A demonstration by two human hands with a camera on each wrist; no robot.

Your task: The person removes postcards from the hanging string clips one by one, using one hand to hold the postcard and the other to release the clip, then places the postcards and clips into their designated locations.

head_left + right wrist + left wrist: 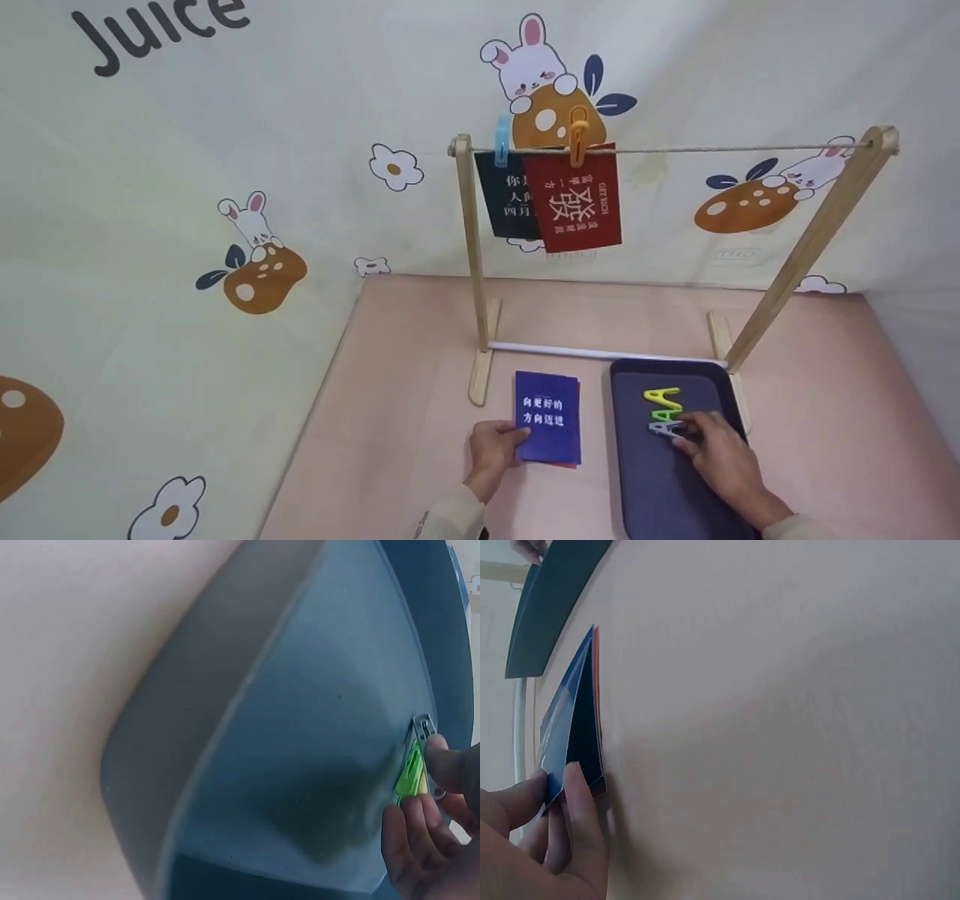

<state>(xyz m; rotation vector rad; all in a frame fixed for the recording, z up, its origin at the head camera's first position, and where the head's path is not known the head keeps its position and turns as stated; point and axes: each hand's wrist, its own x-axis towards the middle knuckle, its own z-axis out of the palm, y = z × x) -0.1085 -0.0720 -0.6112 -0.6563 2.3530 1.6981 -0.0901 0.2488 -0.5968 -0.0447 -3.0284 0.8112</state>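
Note:
My left hand pinches the near left edge of a blue card with white writing. In the left wrist view that card tilts up off the cards beneath it, with a red edge showing under it. Over the dark tray, my right hand grips a grey clothespin between thumb and fingers. Just beyond it lie a green clothespin and a yellow clothespin. In the right wrist view the green clothespin sits right behind the grey one.
A wooden stand carries a string across its top and a white bar low down. From the string hang a dark card under a blue clip and a red card under an orange clip.

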